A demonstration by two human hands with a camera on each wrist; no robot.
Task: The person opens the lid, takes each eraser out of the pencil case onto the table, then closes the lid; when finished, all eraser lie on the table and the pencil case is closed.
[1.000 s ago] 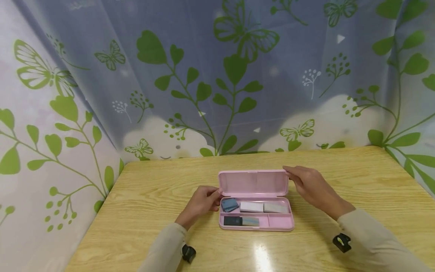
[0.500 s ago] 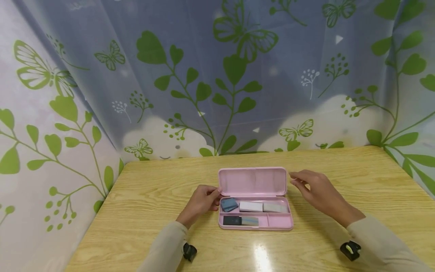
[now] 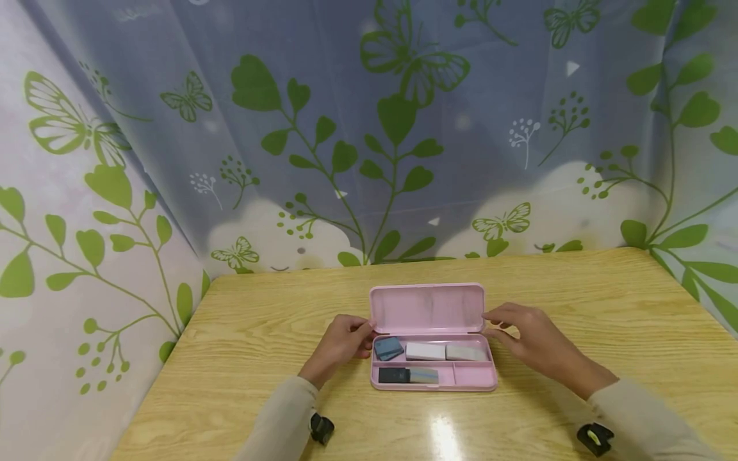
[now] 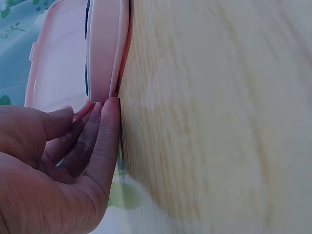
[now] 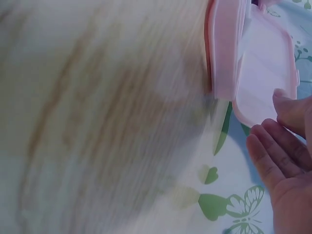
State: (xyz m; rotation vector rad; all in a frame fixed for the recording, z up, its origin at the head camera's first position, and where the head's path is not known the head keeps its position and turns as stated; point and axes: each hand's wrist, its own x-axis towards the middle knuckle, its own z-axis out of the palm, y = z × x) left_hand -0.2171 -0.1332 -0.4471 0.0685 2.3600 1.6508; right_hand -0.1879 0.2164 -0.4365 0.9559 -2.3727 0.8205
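Note:
A pink pencil case lies on the wooden table, its lid raised behind the tray. In the tray's rear compartment are a blue eraser, a white block and a greyish-white block. A dark-sleeved eraser-like block lies in the front compartment. My left hand pinches the case's left end by the hinge; its thumb is at the lid's corner, fingertips against the base. At the lid's right edge is my right hand, fingers extended and thumb apart; firm contact cannot be confirmed.
The wooden table extends around the case on all sides. Behind it hangs a blue curtain with green leaves and butterflies. A black wrist mount sits on the left sleeve, another wrist mount on the right.
The right hand has let go of the lid's upper right corner, moved away to the right, then come down beside the lid's lower right edge. The lid leans slightly further back. The left hand stays put.

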